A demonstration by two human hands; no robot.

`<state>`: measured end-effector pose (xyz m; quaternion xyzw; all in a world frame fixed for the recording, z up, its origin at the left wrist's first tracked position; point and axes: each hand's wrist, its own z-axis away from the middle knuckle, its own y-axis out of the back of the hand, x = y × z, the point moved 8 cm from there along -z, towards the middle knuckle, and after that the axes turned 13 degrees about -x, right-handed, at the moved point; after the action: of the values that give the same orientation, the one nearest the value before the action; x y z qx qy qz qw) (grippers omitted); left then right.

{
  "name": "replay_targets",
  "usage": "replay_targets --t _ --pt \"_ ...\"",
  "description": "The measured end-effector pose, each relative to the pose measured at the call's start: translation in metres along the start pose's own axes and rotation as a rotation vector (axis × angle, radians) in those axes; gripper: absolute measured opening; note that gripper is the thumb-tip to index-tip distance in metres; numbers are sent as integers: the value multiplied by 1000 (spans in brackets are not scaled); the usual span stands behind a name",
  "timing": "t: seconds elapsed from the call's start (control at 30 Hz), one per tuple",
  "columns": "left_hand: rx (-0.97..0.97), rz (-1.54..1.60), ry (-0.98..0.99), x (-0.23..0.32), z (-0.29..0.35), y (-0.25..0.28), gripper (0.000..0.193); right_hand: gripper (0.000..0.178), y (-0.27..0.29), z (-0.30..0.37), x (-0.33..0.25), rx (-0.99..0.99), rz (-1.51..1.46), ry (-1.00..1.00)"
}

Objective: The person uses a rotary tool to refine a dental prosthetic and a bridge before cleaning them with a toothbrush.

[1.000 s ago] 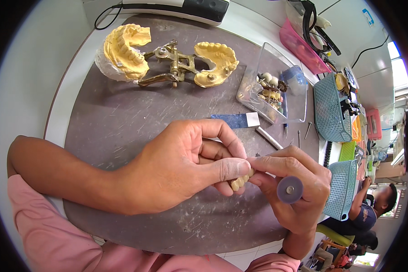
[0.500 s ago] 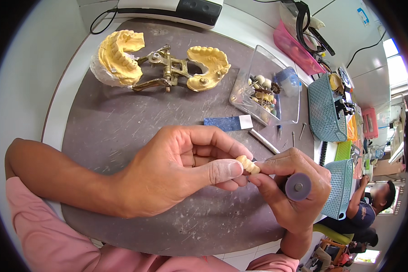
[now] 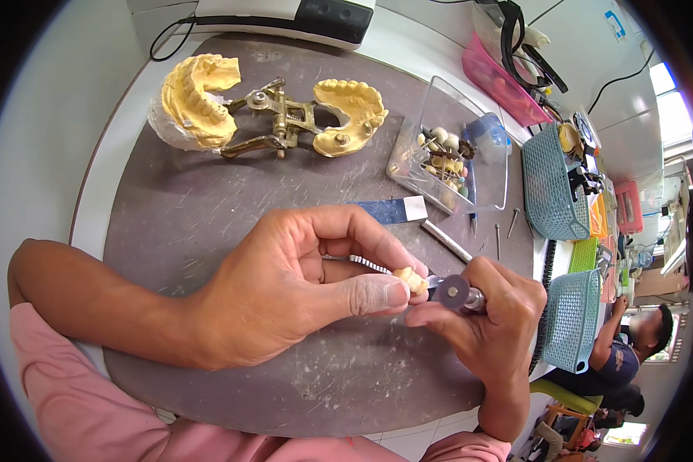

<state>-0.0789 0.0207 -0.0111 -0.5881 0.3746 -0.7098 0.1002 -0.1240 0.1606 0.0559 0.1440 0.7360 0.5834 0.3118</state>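
My left hand (image 3: 285, 289) is closed, with its thumb and fingertips pinching a small cream dental crown or bridge piece (image 3: 413, 282). My right hand (image 3: 489, 319) grips a metal dental handpiece (image 3: 476, 299) fitted with a round purple-grey disc (image 3: 453, 292). The disc is just right of the cream piece; whether they touch I cannot tell. Beyond my hands lies an opened metal dental articulator (image 3: 281, 115), bearing a yellow plaster jaw model (image 3: 196, 100) on its left and another yellow arch model (image 3: 352, 115) on its right.
A clear plastic box (image 3: 439, 196) of burs and polishing tips stands at the back right. Nearer are a blue abrasive strip (image 3: 381, 210) and a metal rod (image 3: 446, 241). Blue baskets (image 3: 554, 185) and a pink bin (image 3: 500, 77) line the right side. Another person (image 3: 631, 346) sits far right.
My right hand's fingertips have left the cream piece. The handpiece has swung, bringing its disc left and up, close to the piece. My left hand still pinches it.
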Motion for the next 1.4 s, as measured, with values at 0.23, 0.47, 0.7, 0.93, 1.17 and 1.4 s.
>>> replay_targets --t 0.23,0.47,0.7,0.93,1.17,1.4 --pt "3 4 12 1 0 0 15 57 -4 -5 -3 -100 57 25" --pt "8 -30 10 -1 0 3 14 57 -7 -5 -2 -110 50 16" --pt "-14 -41 -9 -1 0 2 14 57 -8 -6 -2 -119 44 19" --pt "-10 -56 -2 -1 0 2 13 62 -11 -2 5 -123 1 -34" --pt "-19 -41 -6 0 0 1 14 57 -8 -6 -3 -123 35 24" --pt "-24 -51 7 1 0 0 14 57 -8 -6 -2 -129 38 17"
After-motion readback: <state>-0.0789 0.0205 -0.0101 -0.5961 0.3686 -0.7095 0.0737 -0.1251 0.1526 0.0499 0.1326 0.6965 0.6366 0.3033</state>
